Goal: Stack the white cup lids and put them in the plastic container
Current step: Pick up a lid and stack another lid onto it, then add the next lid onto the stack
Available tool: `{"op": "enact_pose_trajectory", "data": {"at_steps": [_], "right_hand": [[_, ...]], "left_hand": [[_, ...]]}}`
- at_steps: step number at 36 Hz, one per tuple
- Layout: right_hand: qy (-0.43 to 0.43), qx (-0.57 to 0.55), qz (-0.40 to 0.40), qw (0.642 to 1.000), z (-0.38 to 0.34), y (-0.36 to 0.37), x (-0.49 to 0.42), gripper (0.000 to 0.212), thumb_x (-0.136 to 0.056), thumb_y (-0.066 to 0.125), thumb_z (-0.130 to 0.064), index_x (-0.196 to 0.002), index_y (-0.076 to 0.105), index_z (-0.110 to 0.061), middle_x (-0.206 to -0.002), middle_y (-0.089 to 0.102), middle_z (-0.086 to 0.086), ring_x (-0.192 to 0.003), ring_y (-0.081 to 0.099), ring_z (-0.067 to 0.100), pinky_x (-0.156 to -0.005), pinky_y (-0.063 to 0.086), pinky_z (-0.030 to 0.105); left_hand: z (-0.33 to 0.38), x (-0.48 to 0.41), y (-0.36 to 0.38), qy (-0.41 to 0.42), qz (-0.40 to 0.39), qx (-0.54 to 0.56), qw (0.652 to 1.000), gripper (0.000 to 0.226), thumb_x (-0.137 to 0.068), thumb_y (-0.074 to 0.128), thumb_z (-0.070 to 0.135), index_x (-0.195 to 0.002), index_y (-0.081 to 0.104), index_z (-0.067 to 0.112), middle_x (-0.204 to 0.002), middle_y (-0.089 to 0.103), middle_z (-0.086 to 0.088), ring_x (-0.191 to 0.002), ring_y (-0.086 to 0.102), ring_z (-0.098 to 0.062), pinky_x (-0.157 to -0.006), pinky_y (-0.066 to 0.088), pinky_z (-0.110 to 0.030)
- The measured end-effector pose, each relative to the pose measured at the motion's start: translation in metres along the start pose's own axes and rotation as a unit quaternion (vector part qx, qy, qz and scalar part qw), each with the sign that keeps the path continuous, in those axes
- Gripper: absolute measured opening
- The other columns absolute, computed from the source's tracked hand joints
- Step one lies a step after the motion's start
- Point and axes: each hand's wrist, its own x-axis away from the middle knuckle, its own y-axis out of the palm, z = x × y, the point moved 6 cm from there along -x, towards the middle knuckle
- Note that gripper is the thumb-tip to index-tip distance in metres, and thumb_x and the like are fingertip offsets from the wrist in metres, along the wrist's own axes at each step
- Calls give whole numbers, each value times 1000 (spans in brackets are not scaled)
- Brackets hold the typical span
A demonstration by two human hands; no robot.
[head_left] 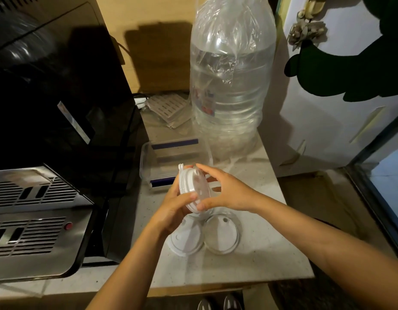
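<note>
A stack of white cup lids (193, 189) is held on edge above the counter, between both hands. My left hand (174, 209) grips it from the left and below, thumb across the front. My right hand (227, 193) pinches its right rim with fingertips at top and bottom. Below them, two more lids lie flat on the counter: a white lid (185, 241) on the left and a paler, translucent-looking lid (221, 236) on the right. The clear plastic container (149, 157) with blue clips stands open just behind the hands.
A very large clear water bottle (231, 86) wrapped in plastic film stands behind the container. A black coffee machine (59, 108) with a steel drip tray (35, 220) fills the left. A white door (327, 108) is on the right. The counter's front edge (216, 285) is near me.
</note>
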Motion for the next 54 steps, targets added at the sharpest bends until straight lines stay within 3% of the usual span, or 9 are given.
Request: {"op": "enact_pose_trajectory", "data": {"at_steps": [4,9,12,16,24,39,45,51,54], "right_hand": [[56,77,-25,995,23,4,7,84,-71,78,-22,-138,26,-26,-124,38,-14,-100,41,-4,-78,39,5],[160,211,-32,964,66,14,21,93,-71,74,-39,-142,17,-17,-145,30,3,-128,36,20,-100,37,29],[207,288,-39,934,89,24,28,96,-69,71,-51,-141,17,-17,-145,28,7,-130,32,27,-99,40,41],[212,353,-33,911,99,40,32,92,-68,69,-56,-137,23,-16,-139,31,7,-125,34,27,-91,43,40],[194,400,10,895,99,56,28,85,-69,68,-56,-130,30,-10,-130,37,11,-117,37,29,-81,43,36],[197,430,16,881,98,45,28,75,-75,67,-45,-129,31,-8,-132,36,12,-118,35,29,-85,44,34],[173,410,50,894,80,11,34,82,-73,71,-41,-134,26,-11,-138,32,9,-122,32,26,-88,43,34],[37,291,79,953,32,-12,39,89,-66,78,-39,-136,26,-21,-140,30,-1,-124,29,15,-97,35,29],[-9,219,70,973,15,-14,37,89,-65,80,-35,-136,28,-24,-137,31,-6,-114,29,4,-95,30,21]], "left_hand": [[-15,8,-7,-30,-1,-13,999,89,-38,84,53,-117,44,40,-117,54,-8,-101,62,-24,-72,56,-31],[-29,18,-15,-61,-5,8,998,90,-33,85,54,-114,46,38,-115,54,-4,-96,65,-19,-69,58,-33],[-34,24,-16,-73,-8,24,997,93,-30,86,54,-112,46,33,-111,55,-2,-87,68,-11,-65,58,-30],[-36,32,-16,-76,0,25,997,98,-27,85,57,-112,45,27,-113,53,0,-90,67,-15,-63,56,-24],[-47,39,-25,-89,26,16,996,105,-29,81,64,-121,41,31,-120,51,-2,-105,56,-24,-72,58,-28],[-54,39,-26,-114,17,28,993,104,-26,82,63,-118,42,35,-118,51,-2,-105,55,-25,-69,58,-27],[-50,33,-22,-116,8,27,993,106,-24,81,65,-118,41,37,-122,47,-2,-110,52,-27,-78,57,-35],[-36,26,-10,-86,-21,36,995,105,-30,81,64,-122,43,32,-117,54,-6,-100,58,-23,-70,57,-31],[-33,23,-7,-77,-27,66,994,119,-36,82,59,-136,34,18,-117,56,-9,-94,64,-20,-71,57,-33]]}}
